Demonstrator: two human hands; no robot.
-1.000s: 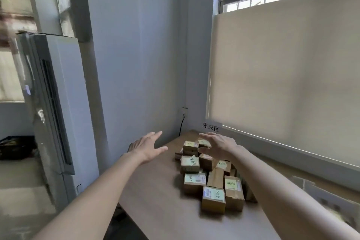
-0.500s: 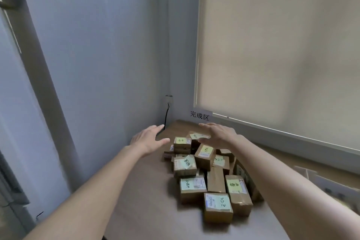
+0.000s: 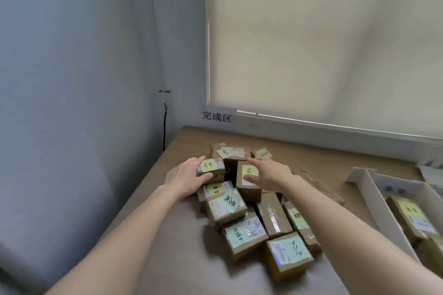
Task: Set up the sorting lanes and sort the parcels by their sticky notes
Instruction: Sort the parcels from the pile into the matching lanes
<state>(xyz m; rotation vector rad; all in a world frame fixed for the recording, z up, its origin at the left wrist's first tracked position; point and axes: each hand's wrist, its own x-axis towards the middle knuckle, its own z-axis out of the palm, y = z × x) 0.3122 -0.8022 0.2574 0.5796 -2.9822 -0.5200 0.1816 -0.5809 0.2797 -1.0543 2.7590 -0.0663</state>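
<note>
A heap of small brown cardboard parcels (image 3: 242,211), each with a green sticky note, lies on the wooden table (image 3: 167,235). My left hand (image 3: 184,176) holds the left end of a small parcel (image 3: 213,167) at the heap's far left, between thumb and fingers. My right hand (image 3: 271,172) rests with straight, spread fingers on the taller parcel (image 3: 247,183) beside it. White cardboard lane dividers (image 3: 374,196) stand at the right, with a parcel (image 3: 412,215) lying in one lane.
A paper sign (image 3: 217,116) with printed characters hangs on the wall behind the heap. The wall runs along the table's left edge, with a black cable (image 3: 165,127) in the corner. A closed blind covers the window behind the table.
The view has dropped and swung right, bringing the lane dividers into sight. Both hands came down from above the heap onto two parcels at its far end.
</note>
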